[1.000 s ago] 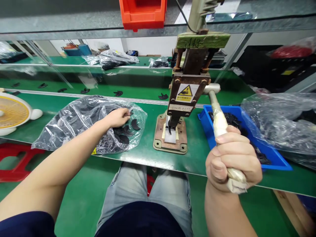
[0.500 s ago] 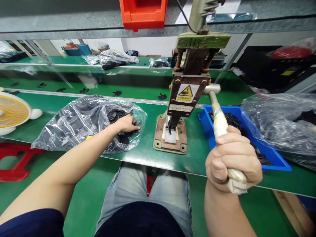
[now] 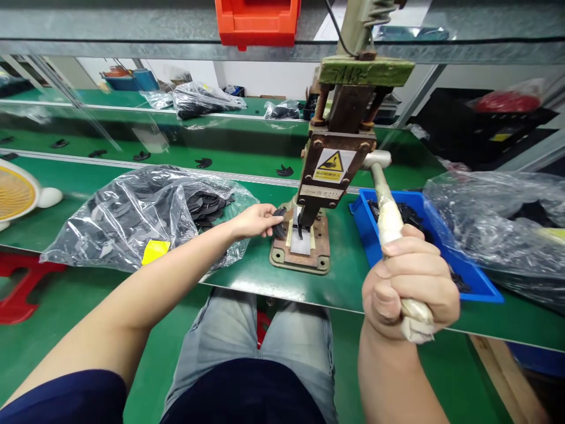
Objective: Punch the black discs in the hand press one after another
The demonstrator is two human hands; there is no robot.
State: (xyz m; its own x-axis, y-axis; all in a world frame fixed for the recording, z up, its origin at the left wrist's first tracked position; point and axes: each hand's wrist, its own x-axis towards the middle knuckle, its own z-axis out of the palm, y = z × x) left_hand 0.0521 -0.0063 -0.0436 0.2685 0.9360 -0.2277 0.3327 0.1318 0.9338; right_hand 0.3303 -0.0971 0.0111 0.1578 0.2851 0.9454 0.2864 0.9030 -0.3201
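Between the fingers of my left hand (image 3: 258, 221) is a flat, dark, curved piece (image 3: 279, 222), held at the left edge of the press base (image 3: 300, 263). My right hand (image 3: 410, 282) is wrapped round the taped lever (image 3: 387, 206) of the hand press (image 3: 338, 141). Under the ram a small black part (image 3: 300, 226) stands over a pale plate (image 3: 301, 244). To the left lies a clear plastic bag (image 3: 119, 221) with many dark flat pieces (image 3: 205, 207) showing at its mouth.
Right of the press stands a blue bin (image 3: 479, 288) of black parts, with another plastic bag (image 3: 498, 229) against it. Black pieces (image 3: 203, 163) lie spaced along the green strip behind. A white and yellow fan (image 3: 20, 191) is at the left; an orange bin (image 3: 258, 23) hangs above.
My left hand has come out of the bag and moved right to the press base with a dark piece. My right hand still grips the lever. The black pieces behind have shifted left.
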